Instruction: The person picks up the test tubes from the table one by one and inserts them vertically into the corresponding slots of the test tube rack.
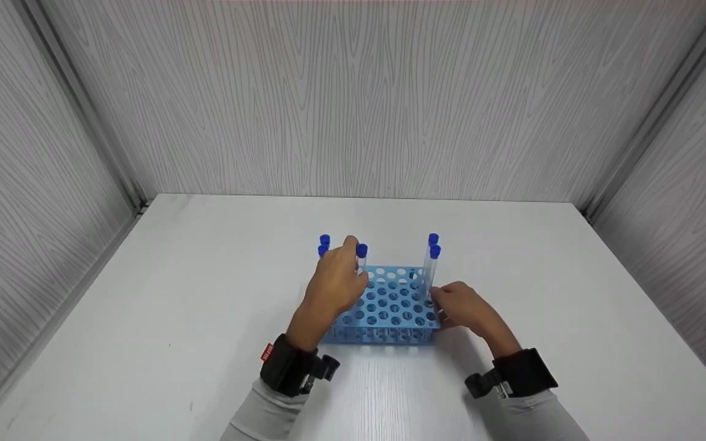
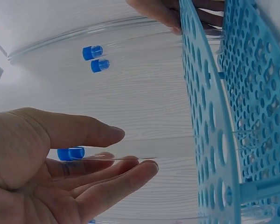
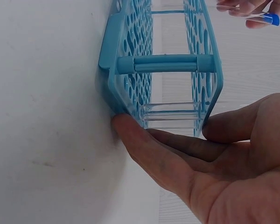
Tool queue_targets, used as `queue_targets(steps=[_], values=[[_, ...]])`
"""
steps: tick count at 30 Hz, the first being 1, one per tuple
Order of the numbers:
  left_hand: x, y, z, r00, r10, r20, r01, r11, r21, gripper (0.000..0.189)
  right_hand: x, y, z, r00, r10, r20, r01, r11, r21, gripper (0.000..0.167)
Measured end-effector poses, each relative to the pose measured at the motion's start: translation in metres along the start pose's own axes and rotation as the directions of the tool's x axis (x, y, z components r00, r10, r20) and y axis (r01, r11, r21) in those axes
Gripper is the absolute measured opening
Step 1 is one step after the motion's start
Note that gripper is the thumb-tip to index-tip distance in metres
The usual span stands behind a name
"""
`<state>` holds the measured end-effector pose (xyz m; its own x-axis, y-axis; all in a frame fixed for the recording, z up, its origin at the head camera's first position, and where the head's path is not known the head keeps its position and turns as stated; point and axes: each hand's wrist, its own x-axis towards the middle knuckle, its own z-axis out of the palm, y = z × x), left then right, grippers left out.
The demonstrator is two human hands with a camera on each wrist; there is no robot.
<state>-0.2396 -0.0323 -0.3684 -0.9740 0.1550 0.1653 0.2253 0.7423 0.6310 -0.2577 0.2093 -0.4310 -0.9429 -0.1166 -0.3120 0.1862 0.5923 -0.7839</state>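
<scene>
A light-blue test tube rack [image 1: 383, 327] stands on the white table, its top plate full of round holes. My left hand [image 1: 336, 282] reaches over its left part. In the left wrist view, thumb and fingers stand loosely on either side of a clear test tube with a blue cap [image 2: 71, 154]; a gap shows by the thumb. The lower part of that tube passes into the rack. My right hand [image 1: 464, 306] grips the rack's right end, with the thumb at the top plate and fingertips [image 3: 123, 123] at the bottom plate.
Two capped tubes [image 1: 435, 252] stand at the rack's right end, leaning slightly. Two more blue caps [image 1: 325, 239] show behind my left hand. Grey wood-grain panels [image 1: 353, 104] enclose the table at the back and sides.
</scene>
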Motion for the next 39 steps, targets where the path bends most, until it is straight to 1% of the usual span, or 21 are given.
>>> queue_targets(steps=[4,9,11,13,15,16,18,19,22,23,25,26,27,28,30,35,39], values=[[-0.004,0.004,-0.007,1.0,-0.016,0.001,0.016,1.0,-0.027,0.041,0.0,0.0,0.0,1.0,0.0,0.001,0.0,1.0,-0.004,0.042],[-0.01,0.009,-0.02,1.0,-0.005,-0.028,0.004,0.999,-0.051,0.039,0.002,0.0,-0.001,1.0,0.009,-0.003,-0.009,1.0,-0.007,0.042],[-0.013,0.01,-0.027,0.999,0.002,-0.045,-0.006,0.997,-0.081,0.038,0.002,0.0,-0.001,1.0,0.007,-0.005,-0.007,1.0,-0.011,0.042],[-0.015,0.01,-0.034,0.998,0.002,-0.07,-0.01,0.993,-0.12,0.036,0.002,0.0,0.0,1.0,0.007,-0.005,-0.007,1.0,-0.016,0.042],[-0.017,0.009,-0.042,0.993,0.004,-0.116,-0.023,0.987,-0.157,0.032,0.001,-0.001,0.0,1.0,0.01,-0.006,-0.01,1.0,-0.018,0.043],[-0.017,0.007,-0.046,0.989,0.003,-0.15,-0.029,0.985,-0.172,0.03,0.001,-0.001,0.0,1.0,0.011,-0.007,-0.011,1.0,-0.021,0.043],[-0.017,0.003,-0.054,0.972,-0.001,-0.233,-0.043,0.982,-0.184,0.026,0.0,-0.002,0.0,1.0,0.009,-0.007,-0.009,1.0,-0.025,0.043],[-0.017,0.0,-0.057,0.961,-0.004,-0.278,-0.05,0.981,-0.186,0.024,0.0,-0.002,0.0,1.0,0.008,-0.008,-0.008,1.0,-0.026,0.043],[-0.016,-0.011,-0.065,0.918,-0.018,-0.396,-0.06,0.981,-0.183,0.02,-0.001,-0.002,0.0,1.0,0.003,-0.012,-0.003,1.0,-0.026,0.043],[-0.015,-0.015,-0.067,0.905,-0.019,-0.425,-0.065,0.981,-0.182,0.02,-0.002,-0.001,0.0,1.0,0.001,-0.012,-0.001,1.0,-0.025,0.042],[-0.014,-0.022,-0.069,0.884,-0.027,-0.466,-0.067,0.981,-0.184,0.019,-0.003,-0.001,0.001,1.0,-0.003,-0.014,0.002,1.0,-0.023,0.042],[-0.013,-0.024,-0.07,0.877,-0.03,-0.479,-0.067,0.981,-0.184,0.019,-0.003,0.0,0.001,1.0,-0.005,-0.015,0.004,1.0,-0.024,0.042],[-0.012,-0.027,-0.07,0.873,-0.034,-0.486,-0.066,0.98,-0.186,0.019,-0.003,0.0,0.001,1.0,-0.006,-0.017,0.005,1.0,-0.027,0.043],[-0.011,-0.029,-0.071,0.871,-0.039,-0.489,-0.062,0.98,-0.188,0.019,-0.003,0.0,0.001,1.0,-0.007,-0.019,0.006,1.0,-0.029,0.043],[-0.01,-0.032,-0.07,0.874,-0.057,-0.483,-0.044,0.98,-0.194,0.018,-0.003,0.001,0.001,1.0,-0.004,-0.025,0.003,0.999,-0.033,0.044],[-0.004,-0.039,-0.066,0.894,-0.107,-0.434,0.03,0.983,-0.182,0.019,-0.001,0.001,0.001,1.0,0.004,-0.03,-0.005,0.999,-0.038,0.044],[0.001,-0.045,-0.062,0.91,-0.13,-0.394,0.08,0.987,-0.14,0.022,0.0,0.002,0.001,0.999,0.006,-0.033,-0.007,0.999,-0.037,0.044]])
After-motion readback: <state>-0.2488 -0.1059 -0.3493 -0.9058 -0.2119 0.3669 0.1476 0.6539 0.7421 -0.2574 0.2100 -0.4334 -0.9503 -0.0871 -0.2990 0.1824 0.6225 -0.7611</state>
